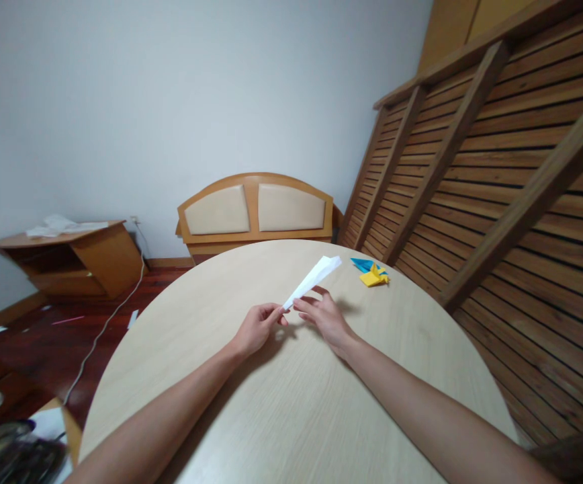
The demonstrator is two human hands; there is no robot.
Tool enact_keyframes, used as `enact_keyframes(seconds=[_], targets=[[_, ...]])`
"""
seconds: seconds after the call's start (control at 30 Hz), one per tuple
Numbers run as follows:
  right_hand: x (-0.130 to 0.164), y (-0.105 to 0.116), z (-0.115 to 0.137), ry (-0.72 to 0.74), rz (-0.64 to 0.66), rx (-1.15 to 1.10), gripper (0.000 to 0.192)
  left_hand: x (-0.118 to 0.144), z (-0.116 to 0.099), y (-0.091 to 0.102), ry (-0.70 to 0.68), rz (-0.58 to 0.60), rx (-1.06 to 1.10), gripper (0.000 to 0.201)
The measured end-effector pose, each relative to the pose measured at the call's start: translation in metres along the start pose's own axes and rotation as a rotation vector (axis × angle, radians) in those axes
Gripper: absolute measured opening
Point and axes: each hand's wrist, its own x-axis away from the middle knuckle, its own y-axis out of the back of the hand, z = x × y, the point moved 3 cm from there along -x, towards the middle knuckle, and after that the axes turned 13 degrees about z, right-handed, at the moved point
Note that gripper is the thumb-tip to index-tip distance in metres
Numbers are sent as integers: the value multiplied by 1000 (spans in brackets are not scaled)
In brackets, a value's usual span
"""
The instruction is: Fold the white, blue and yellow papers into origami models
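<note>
We hold a narrow folded white paper plane (314, 279) above the round pale wooden table (291, 396). Our left hand (256, 328) pinches its near tip, fingers closed on the paper. Our right hand (324, 316) sits just beside that tip with fingers loosely spread under the fold; we cannot tell whether it grips the paper. The plane slants up and away from us. Farther off on the table lie small blue and yellow folded paper pieces (371, 271), well apart from both hands.
</note>
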Motion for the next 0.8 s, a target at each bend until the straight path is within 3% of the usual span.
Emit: enact_keyframes(seconds=[0.13, 0.47, 0.8], targets=[[0, -7, -4, -15, 43, 61, 39, 1, -2, -8, -31, 46, 67, 57], [-7, 22, 16, 37, -80, 124, 38, 3, -9, -13, -20, 103, 39, 45], [-13, 57, 32, 62, -246, 52, 38, 3, -11, -12, -34, 131, 13, 37]])
